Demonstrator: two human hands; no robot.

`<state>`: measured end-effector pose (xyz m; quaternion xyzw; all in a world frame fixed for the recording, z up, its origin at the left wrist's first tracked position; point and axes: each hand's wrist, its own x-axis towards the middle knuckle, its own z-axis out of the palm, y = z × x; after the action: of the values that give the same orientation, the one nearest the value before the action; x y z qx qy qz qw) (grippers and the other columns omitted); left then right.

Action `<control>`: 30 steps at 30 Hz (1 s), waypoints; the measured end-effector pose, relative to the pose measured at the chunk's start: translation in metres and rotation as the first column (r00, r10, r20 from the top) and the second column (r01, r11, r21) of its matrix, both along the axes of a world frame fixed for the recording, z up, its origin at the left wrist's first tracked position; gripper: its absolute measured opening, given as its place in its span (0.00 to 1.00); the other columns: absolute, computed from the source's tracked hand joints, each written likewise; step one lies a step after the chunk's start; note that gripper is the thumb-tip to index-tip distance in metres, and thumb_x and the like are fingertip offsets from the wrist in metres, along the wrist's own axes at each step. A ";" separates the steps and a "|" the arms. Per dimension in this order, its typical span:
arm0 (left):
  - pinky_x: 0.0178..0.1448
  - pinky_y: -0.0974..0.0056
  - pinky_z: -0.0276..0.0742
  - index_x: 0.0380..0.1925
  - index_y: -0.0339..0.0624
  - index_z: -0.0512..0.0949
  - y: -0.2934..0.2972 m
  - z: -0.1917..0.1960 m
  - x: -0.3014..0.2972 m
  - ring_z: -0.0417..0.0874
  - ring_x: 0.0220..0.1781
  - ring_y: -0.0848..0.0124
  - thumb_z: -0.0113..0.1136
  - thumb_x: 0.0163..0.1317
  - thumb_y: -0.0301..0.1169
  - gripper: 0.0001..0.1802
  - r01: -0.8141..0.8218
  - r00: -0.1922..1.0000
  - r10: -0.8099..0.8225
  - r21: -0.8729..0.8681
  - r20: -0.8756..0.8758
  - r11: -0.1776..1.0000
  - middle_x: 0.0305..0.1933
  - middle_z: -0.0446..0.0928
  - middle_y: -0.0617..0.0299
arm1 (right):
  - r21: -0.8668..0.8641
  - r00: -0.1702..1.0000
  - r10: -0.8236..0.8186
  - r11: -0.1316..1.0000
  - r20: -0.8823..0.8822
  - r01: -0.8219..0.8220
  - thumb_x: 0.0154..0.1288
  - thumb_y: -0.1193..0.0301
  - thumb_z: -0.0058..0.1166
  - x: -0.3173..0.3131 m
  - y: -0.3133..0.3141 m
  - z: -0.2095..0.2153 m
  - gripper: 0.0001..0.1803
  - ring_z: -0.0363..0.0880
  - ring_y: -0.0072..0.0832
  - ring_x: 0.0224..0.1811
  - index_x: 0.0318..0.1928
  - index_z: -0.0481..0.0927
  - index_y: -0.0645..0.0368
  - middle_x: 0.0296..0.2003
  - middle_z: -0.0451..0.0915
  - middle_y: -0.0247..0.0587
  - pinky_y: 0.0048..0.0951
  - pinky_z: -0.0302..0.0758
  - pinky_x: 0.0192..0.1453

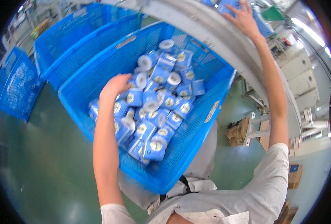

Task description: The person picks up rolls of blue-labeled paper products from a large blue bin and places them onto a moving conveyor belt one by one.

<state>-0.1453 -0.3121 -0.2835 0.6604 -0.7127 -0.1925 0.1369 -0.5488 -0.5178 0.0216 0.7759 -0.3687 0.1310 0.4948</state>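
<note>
Left hand (pixel 115 85): reached over the near-left side of a blue mesh crate (pixel 206 61), fingers bent at the pile inside. The fingertips lay against or just over 1 white-ended roll (pixel 139 80); blur prevented telling whether the grip was clamped on it or merely resting there.

The task's things, blue-wrapped rolls (pixel 168 102) with pale round labels, lay heaped in that crate, mostly to the right of the left-hand grip and below it. They pointed in mixed directions; several turned a white ring-shaped end upward.

Right hand (pixel 243 18): raised well apart from the left, up and to its right, beyond the grey bench edge (pixel 214 29). Its fingers stood spread apart, over a blue package (pixel 228 5); contact could not be judged. A green object (pixel 273 14) sat just right of this hand.

Up and left of the left-hand grip stood 2 more blue crates, an outer crate (pixel 62 41) and an inner crate (pixel 98 39), side by side. Farther left was a smaller blue crate (pixel 19 86) on the green floor (pixel 47 160). Below the right hand, under the bench, lay a brown bundle (pixel 238 131).
</note>
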 end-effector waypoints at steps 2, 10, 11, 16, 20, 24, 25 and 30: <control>0.58 0.50 0.79 0.54 0.50 0.80 -0.001 -0.006 0.003 0.81 0.57 0.50 0.57 0.56 0.31 0.22 -0.004 1.000 0.003 0.020 0.024 1.000 0.55 0.81 0.50 | 0.382 0.988 -0.016 0.923 0.155 -0.045 0.67 0.47 0.55 0.034 0.009 -0.007 0.32 0.54 0.61 0.75 0.64 0.77 0.51 0.69 0.61 0.71 0.53 0.55 0.77; 0.54 0.47 0.80 0.50 0.51 0.81 0.011 0.012 -0.003 0.83 0.52 0.50 0.50 0.63 0.34 0.17 -0.102 0.995 0.100 -0.238 -0.022 0.966 0.49 0.84 0.51 | 0.778 0.948 0.191 0.541 0.255 -0.319 0.67 0.60 0.59 0.132 0.170 -0.185 0.23 0.77 0.42 0.62 0.60 0.78 0.52 0.60 0.78 0.47 0.40 0.74 0.64; 0.54 0.48 0.80 0.49 0.51 0.81 0.008 0.022 -0.010 0.84 0.52 0.51 0.49 0.63 0.33 0.17 -0.108 0.994 0.102 -0.288 -0.035 0.951 0.49 0.84 0.52 | 0.887 0.964 0.180 0.386 0.197 -0.253 0.65 0.58 0.62 0.136 0.181 -0.225 0.28 0.77 0.44 0.61 0.63 0.75 0.53 0.60 0.78 0.48 0.40 0.74 0.64; 0.52 0.49 0.81 0.44 0.47 0.82 0.009 0.037 -0.023 0.85 0.49 0.51 0.50 0.63 0.31 0.14 -0.125 0.990 0.082 -0.449 -0.113 0.885 0.46 0.84 0.51 | 0.892 0.877 0.329 -0.403 0.349 -0.203 0.50 0.53 0.74 0.222 0.217 -0.384 0.57 0.58 0.50 0.75 0.74 0.56 0.62 0.72 0.59 0.61 0.42 0.57 0.78; 0.48 0.47 0.82 0.39 0.43 0.82 -0.002 0.039 -0.046 0.85 0.46 0.49 0.52 0.60 0.29 0.11 -0.061 0.994 -0.004 -0.576 -0.112 0.815 0.42 0.84 0.48 | 0.748 0.856 0.143 -0.571 0.496 -0.338 0.41 0.48 0.78 0.235 0.230 -0.488 0.65 0.61 0.50 0.73 0.74 0.54 0.62 0.71 0.61 0.61 0.43 0.57 0.77; 0.47 0.47 0.80 0.45 0.45 0.78 0.003 0.013 -0.032 0.84 0.44 0.49 0.52 0.61 0.30 0.13 0.010 0.998 -0.037 -0.493 -0.044 0.870 0.40 0.82 0.49 | 0.788 0.894 0.098 -0.521 0.437 -0.328 0.36 0.44 0.80 0.239 0.245 -0.487 0.71 0.67 0.51 0.69 0.75 0.52 0.63 0.68 0.64 0.63 0.41 0.65 0.72; 0.47 0.48 0.80 0.46 0.46 0.78 0.015 0.017 -0.016 0.83 0.45 0.50 0.52 0.62 0.30 0.13 0.003 0.999 -0.027 -0.506 -0.039 0.862 0.41 0.82 0.49 | 0.810 0.905 0.087 -0.486 0.417 -0.327 0.36 0.43 0.79 0.255 0.259 -0.464 0.71 0.68 0.51 0.67 0.74 0.53 0.64 0.66 0.66 0.64 0.41 0.67 0.70; 0.47 0.49 0.79 0.45 0.44 0.78 -0.004 0.052 -0.066 0.82 0.45 0.49 0.51 0.67 0.30 0.10 0.141 0.982 -0.181 -0.418 -0.057 0.897 0.43 0.81 0.51 | 0.732 0.828 -0.246 -0.386 0.504 -0.561 0.47 0.39 0.70 0.248 0.262 -0.445 0.52 0.72 0.60 0.60 0.71 0.67 0.44 0.58 0.70 0.65 0.48 0.73 0.63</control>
<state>-0.2109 -0.3161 -0.2319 0.5457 -0.7821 -0.0794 0.2901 -0.3007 -0.2563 -0.4236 0.8153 -0.2889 0.0338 -0.5007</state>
